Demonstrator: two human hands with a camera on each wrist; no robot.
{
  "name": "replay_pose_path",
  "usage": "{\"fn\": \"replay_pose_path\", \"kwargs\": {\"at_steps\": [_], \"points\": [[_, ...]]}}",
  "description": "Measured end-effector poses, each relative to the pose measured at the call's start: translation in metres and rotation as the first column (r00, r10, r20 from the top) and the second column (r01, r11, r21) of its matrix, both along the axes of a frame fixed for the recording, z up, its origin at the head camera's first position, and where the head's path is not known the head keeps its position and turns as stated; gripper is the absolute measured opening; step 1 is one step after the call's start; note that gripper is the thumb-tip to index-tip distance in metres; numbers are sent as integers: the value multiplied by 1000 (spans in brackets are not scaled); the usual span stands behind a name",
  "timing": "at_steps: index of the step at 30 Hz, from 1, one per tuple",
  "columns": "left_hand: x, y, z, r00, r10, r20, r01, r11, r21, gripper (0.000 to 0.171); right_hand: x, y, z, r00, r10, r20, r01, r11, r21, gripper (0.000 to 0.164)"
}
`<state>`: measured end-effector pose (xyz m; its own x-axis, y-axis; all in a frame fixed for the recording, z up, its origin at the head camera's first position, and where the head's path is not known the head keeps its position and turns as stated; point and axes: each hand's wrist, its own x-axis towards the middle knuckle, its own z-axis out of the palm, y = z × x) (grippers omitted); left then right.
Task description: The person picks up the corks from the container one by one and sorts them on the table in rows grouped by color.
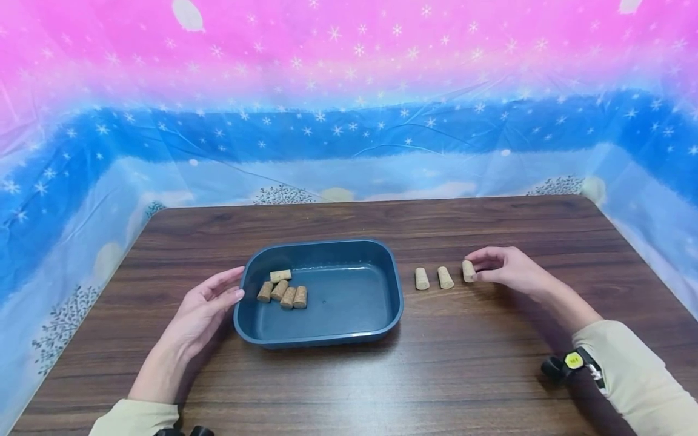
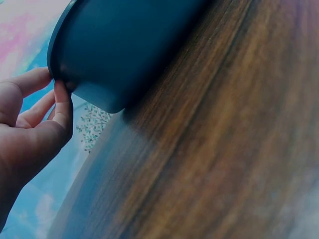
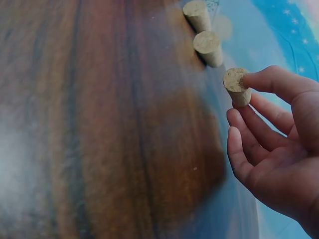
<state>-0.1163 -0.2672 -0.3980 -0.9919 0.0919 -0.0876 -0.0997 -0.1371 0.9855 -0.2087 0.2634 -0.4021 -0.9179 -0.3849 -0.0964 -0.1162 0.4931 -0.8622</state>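
A dark blue plastic basin point(image 1: 327, 339) sits on the table with several corks point(image 1: 287, 297) grouped at its left end. My left hand point(image 1: 199, 312) holds the basin's left rim, thumb and fingertips at the edge; the left wrist view shows the hand point(image 2: 37, 124) from below against the basin's outer wall point(image 2: 119, 50). To the right of the basin, my right hand point(image 1: 512, 269) pinches a pale tapered cork point(image 1: 468, 271) between thumb and fingers. In the right wrist view, the thumb overlaps the top of that cork point(image 3: 236, 84). Two similar corks point(image 1: 422, 278) stand in a row between it and the basin.
Wood-grain table point(image 1: 349, 387) under everything, its far edge meeting a pink and blue snowflake cloth point(image 1: 349, 133) that hangs behind and at both sides. A black strap device with a yellow face point(image 1: 574, 361) is on the right wrist.
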Motion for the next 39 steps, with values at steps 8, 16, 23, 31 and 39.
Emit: {"fn": "replay_pose_path", "kwargs": {"at_steps": [8, 16, 23, 31, 39], "points": [[-1, 0, 0, 1000, -1, 3, 1, 1000, -6, 33, 2, 2, -7, 1000, 18, 6, -18, 1000, -10, 43], [0, -1, 1, 1000, -2, 10, 2, 1000, -7, 35, 2, 3, -7, 1000, 17, 6, -18, 1000, 18, 44], [0, 0, 1, 1000, -4, 6, 4, 1000, -5, 35, 1, 4, -8, 1000, 17, 6, -17, 1000, 21, 45], [0, 0, 1, 1000, -4, 4, 4, 1000, 0, 34, 1, 4, -7, 1000, 22, 8, -23, 999, 30, 45], [1, 0, 2, 1000, -5, 2, 5, 1000, -1, 34, 2, 4, -6, 1000, 25, 11, -25, 999, 23, 47]]}}
